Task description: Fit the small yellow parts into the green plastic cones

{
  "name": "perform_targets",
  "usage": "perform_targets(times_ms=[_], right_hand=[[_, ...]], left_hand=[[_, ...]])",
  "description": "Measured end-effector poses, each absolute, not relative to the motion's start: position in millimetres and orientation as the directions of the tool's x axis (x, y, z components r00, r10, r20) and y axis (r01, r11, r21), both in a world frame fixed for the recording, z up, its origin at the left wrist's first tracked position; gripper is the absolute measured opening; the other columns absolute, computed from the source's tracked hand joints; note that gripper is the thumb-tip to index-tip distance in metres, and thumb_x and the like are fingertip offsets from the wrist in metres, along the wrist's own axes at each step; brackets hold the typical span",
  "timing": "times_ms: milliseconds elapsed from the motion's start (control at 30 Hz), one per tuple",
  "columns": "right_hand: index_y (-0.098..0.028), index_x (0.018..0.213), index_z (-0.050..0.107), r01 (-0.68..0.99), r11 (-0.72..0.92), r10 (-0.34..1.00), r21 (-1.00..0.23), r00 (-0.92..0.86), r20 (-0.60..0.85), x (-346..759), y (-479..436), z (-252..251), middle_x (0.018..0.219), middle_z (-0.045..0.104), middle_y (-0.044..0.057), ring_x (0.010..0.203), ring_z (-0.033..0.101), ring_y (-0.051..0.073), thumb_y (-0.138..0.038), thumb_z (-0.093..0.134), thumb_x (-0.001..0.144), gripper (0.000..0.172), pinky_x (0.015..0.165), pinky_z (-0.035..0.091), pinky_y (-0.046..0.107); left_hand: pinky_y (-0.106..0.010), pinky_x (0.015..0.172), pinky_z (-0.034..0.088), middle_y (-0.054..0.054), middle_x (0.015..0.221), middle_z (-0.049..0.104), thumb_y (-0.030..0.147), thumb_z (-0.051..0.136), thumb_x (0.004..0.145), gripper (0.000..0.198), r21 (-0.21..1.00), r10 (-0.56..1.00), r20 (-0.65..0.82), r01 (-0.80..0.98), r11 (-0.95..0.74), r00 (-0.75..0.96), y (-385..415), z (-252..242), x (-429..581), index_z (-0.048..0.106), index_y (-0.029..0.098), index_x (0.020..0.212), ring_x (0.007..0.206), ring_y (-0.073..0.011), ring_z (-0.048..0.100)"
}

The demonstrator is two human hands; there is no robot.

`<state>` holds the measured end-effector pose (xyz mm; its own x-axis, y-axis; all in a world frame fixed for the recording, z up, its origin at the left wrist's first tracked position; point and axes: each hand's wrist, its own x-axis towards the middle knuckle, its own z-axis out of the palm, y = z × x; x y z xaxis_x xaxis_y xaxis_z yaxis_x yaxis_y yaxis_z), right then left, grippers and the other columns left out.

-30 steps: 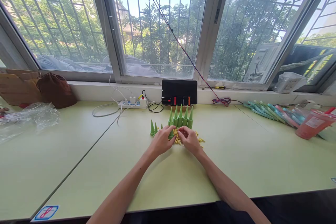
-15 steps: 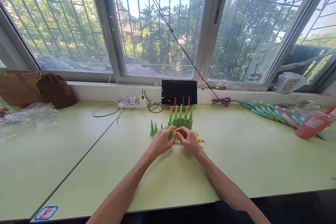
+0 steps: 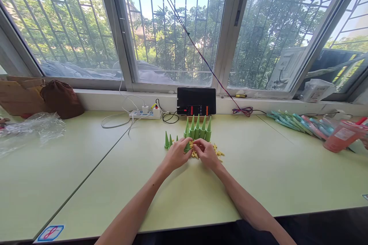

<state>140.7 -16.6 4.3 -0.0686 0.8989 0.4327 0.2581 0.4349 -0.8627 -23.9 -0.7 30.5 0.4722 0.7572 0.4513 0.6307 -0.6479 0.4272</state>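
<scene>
My left hand (image 3: 178,152) is closed around a green cone-shaped piece (image 3: 187,146), which stands upright between the fingers and thumb. Close beside it, my right hand (image 3: 206,152) has its thumb and fingertips pinched together against the cone's right side; whatever is in that pinch is too small to make out. Small yellow pieces (image 3: 219,154) lie scattered under and around both hands. Behind them stands a tight group of tall green cones (image 3: 197,128) on cylindrical bases. Several shorter green cones (image 3: 166,141) are to the left, partly covered by my left hand.
A black tablet (image 3: 196,95) leans at the window wall behind the cones. To its left lies a power strip (image 3: 145,114) with cables. Coloured plastic strips (image 3: 296,124) and a red drink cup (image 3: 343,136) are at right; clear plastic wrap (image 3: 37,126) and a brown bag (image 3: 61,99) at left.
Both my hands hold the same position at the green cone. At the far right edge, what looks like part of another person's hand has appeared beside the cup.
</scene>
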Motion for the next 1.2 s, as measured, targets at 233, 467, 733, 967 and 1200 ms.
perform_targets(times_ms=[233,467,733,967,1200], right_hand=[[-0.019,0.088,0.062,0.234,0.438,0.898,-0.868,-0.085,0.431,140.7,-16.6,4.1,0.073,0.062,0.002,0.053,0.052,0.013,-0.042,0.053,0.087,0.025,0.049,0.042,0.024],[-0.019,0.084,0.062,0.246,0.443,0.896,-0.862,-0.076,0.438,140.9,-15.5,3.2,0.067,0.06,0.001,0.051,0.051,0.012,-0.046,0.052,0.088,0.029,0.048,0.041,0.024],[-0.018,0.079,0.062,0.289,0.424,0.904,-0.858,-0.068,0.423,140.4,-14.5,3.8,0.06,0.057,0.0,0.049,0.048,0.013,-0.047,0.05,0.089,0.032,0.048,0.039,0.025],[-0.019,0.081,0.06,0.283,0.425,0.904,-0.86,-0.074,0.422,141.1,-14.8,2.8,0.063,0.058,0.0,0.051,0.049,0.013,-0.047,0.05,0.09,0.032,0.049,0.039,0.024],[-0.018,0.089,0.06,0.273,0.432,0.901,-0.859,-0.085,0.426,141.6,-15.5,1.5,0.071,0.06,0.001,0.055,0.051,0.013,-0.042,0.053,0.088,0.025,0.05,0.04,0.024]], left_hand=[[-0.033,0.08,0.051,-0.007,0.108,0.065,0.028,0.053,0.086,0.031,0.438,0.757,0.449,0.622,-0.649,0.475,-1.3,30.2,-24.1,0.058,0.023,0.116,0.089,-0.0204,0.064],[-0.033,0.079,0.05,-0.007,0.107,0.065,0.027,0.053,0.085,0.032,0.437,0.76,0.443,0.625,-0.647,0.476,-1.0,29.8,-24.0,0.058,0.023,0.116,0.089,-0.0205,0.064],[-0.03,0.075,0.05,-0.006,0.105,0.065,0.027,0.052,0.086,0.03,0.406,0.746,0.449,0.632,-0.661,0.492,-1.9,30.1,-24.0,0.057,0.023,0.115,0.087,-0.0198,0.063],[-0.031,0.074,0.05,-0.006,0.107,0.064,0.028,0.052,0.086,0.031,0.4,0.75,0.442,0.641,-0.656,0.492,-2.4,31.0,-24.4,0.057,0.023,0.116,0.088,-0.0203,0.063],[-0.032,0.077,0.05,-0.007,0.108,0.064,0.03,0.051,0.088,0.03,0.411,0.753,0.446,0.636,-0.653,0.484,-1.5,30.9,-24.2,0.057,0.023,0.116,0.088,-0.0202,0.063]])
